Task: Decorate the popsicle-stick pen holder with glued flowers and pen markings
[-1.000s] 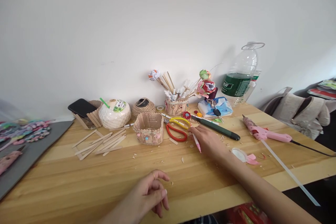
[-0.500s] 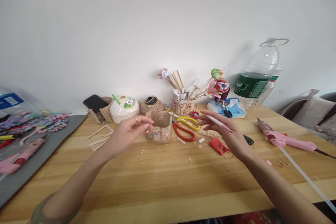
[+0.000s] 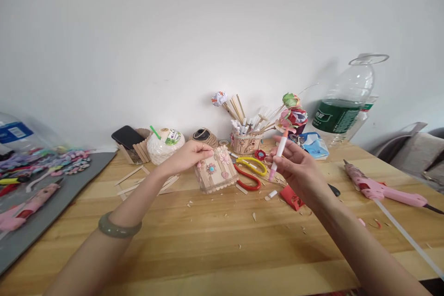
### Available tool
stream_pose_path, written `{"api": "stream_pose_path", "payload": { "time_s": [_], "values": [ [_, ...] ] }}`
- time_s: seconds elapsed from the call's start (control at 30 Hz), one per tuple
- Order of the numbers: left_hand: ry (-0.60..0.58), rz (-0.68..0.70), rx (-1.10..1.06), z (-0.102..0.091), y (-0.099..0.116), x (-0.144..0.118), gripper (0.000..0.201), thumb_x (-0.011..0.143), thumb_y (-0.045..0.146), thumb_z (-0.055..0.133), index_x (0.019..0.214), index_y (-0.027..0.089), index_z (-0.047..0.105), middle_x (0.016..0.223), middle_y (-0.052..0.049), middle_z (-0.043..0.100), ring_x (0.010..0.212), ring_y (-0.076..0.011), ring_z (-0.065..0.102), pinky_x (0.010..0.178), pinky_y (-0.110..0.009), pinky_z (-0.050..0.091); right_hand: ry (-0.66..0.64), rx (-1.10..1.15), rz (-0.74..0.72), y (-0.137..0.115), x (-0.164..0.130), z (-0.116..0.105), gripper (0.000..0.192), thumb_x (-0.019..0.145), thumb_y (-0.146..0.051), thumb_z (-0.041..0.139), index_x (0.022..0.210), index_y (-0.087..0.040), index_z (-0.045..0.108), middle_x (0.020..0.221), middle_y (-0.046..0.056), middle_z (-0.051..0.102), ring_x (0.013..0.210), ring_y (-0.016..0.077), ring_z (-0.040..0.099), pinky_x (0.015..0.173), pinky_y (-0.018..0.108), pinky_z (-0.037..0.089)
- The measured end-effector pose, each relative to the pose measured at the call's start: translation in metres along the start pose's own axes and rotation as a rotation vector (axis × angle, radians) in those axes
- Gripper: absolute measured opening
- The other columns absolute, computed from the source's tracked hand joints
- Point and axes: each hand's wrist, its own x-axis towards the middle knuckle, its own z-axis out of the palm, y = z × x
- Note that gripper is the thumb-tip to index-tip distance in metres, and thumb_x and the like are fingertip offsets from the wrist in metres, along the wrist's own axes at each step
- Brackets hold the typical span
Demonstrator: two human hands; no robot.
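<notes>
My left hand [image 3: 189, 156] grips the top rim of a small box made of wooden craft sticks [image 3: 215, 172], tilted so its flower-decorated side faces me. My right hand [image 3: 299, 172] holds a white pen with pink ends [image 3: 278, 153] nearly upright, just right of the box. Red-handled scissors [image 3: 247, 177] and yellow-handled scissors [image 3: 250, 163] lie between the box and my right hand. A red paper scrap [image 3: 290, 196] sits on the wooden table [image 3: 215, 236] under my right wrist.
Loose craft sticks [image 3: 133, 181], a phone [image 3: 126, 136], a white coconut-shaped cup [image 3: 165, 143], a twine ball [image 3: 204, 137] and a stick holder with paper flowers [image 3: 247, 139] line the back. A pink glue gun [image 3: 378, 187] lies right, a large bottle [image 3: 343, 106] behind it. A grey mat [image 3: 38, 212] lies left.
My left hand rose from the table's front, reached the stick box, and tipped it toward me. My right hand lifted the pen off the table and turned it upright.
</notes>
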Motion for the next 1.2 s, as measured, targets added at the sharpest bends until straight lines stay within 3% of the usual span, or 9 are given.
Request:
{"api": "stream_pose_path", "payload": {
  "time_s": [0.03,0.1,0.27,0.37,0.57,0.7,0.9,1.2],
  "values": [
    [-0.013,-0.011,-0.037,-0.001,0.001,0.0,0.027,0.079,0.034,0.054,0.076,0.011,0.068,0.056,0.002,0.054,0.05,-0.0099,0.046,0.05,-0.021,0.037,0.017,0.026,-0.004,0.001,0.003,0.001,0.037,0.059,-0.032,0.079,0.09,-0.022,0.061,0.078,-0.001,0.059,0.071,0.0148,0.061,0.06,0.026,0.051],
    [-0.052,-0.035,-0.088,-0.001,0.004,0.0,0.026,0.079,0.034,0.054,0.079,0.011,0.067,0.058,0.003,0.052,0.049,-0.0086,0.044,0.049,-0.021,0.037,0.037,0.053,-0.035,0.001,0.008,0.005,0.03,0.059,-0.037,0.079,0.069,-0.019,0.058,0.072,-0.002,0.056,0.066,0.011,0.056,0.058,0.022,0.049],
    [-0.105,-0.106,-0.163,0.008,0.006,-0.005,0.024,0.078,0.033,0.056,0.08,0.011,0.066,0.058,0.003,0.048,0.049,-0.008,0.042,0.049,-0.021,0.037,0.058,0.044,-0.107,-0.002,0.011,0.023,0.029,0.068,-0.037,0.075,0.067,-0.018,0.053,0.053,-0.008,0.041,0.044,0.0039,0.035,0.039,0.014,0.03],
    [-0.102,-0.132,-0.184,0.016,0.004,-0.009,0.023,0.079,0.033,0.054,0.075,0.012,0.062,0.058,0.004,0.045,0.05,-0.0078,0.04,0.047,-0.019,0.034,0.035,0.043,-0.133,-0.003,0.006,0.036,0.031,0.074,-0.039,0.069,0.068,-0.02,0.046,0.045,-0.011,0.036,0.036,0.0035,0.029,0.033,0.014,0.02],
    [-0.11,-0.107,-0.207,0.024,-0.001,-0.02,0.024,0.083,0.035,0.048,0.078,0.014,0.058,0.065,0.003,0.047,0.058,-0.0097,0.042,0.05,-0.019,0.034,-0.171,-0.051,-0.047,-0.001,0.004,0.052,0.03,0.078,-0.046,0.061,0.081,-0.016,0.059,0.059,0.0,0.062,0.035,0.0061,0.043,0.034,0.018,0.028],
    [-0.048,-0.059,-0.195,0.027,-0.004,-0.023,0.029,0.084,0.041,0.049,0.079,0.014,0.059,0.07,0.0,0.054,0.064,-0.0135,0.047,0.057,-0.022,0.038,-0.117,0.023,-0.094,0.001,0.011,0.066,0.03,0.068,-0.034,0.073,0.06,-0.017,0.05,0.048,-0.007,0.05,0.037,0.0028,0.033,0.035,0.016,0.024],
    [-0.022,0.022,-0.113,0.031,-0.009,-0.028,0.03,0.087,0.039,0.044,0.081,0.015,0.061,0.073,-0.002,0.059,0.067,-0.0159,0.051,0.062,-0.024,0.039,-0.088,0.128,0.0,0.024,0.011,0.088,0.032,0.077,-0.046,0.061,0.064,-0.017,0.053,0.043,-0.007,0.046,0.034,0.0055,0.038,0.034,0.017,0.025],
    [0.021,0.031,-0.007,0.035,-0.01,-0.031,0.029,0.087,0.039,0.044,0.075,0.017,0.058,0.07,-0.002,0.06,0.066,-0.0169,0.053,0.057,-0.024,0.037,0.029,-0.019,-0.184,0.038,-0.003,0.087,0.029,0.077,-0.029,0.066,0.064,-0.021,0.041,0.05,-0.007,0.045,0.043,0.0077,0.041,0.042,0.019,0.03]
  ]
}}
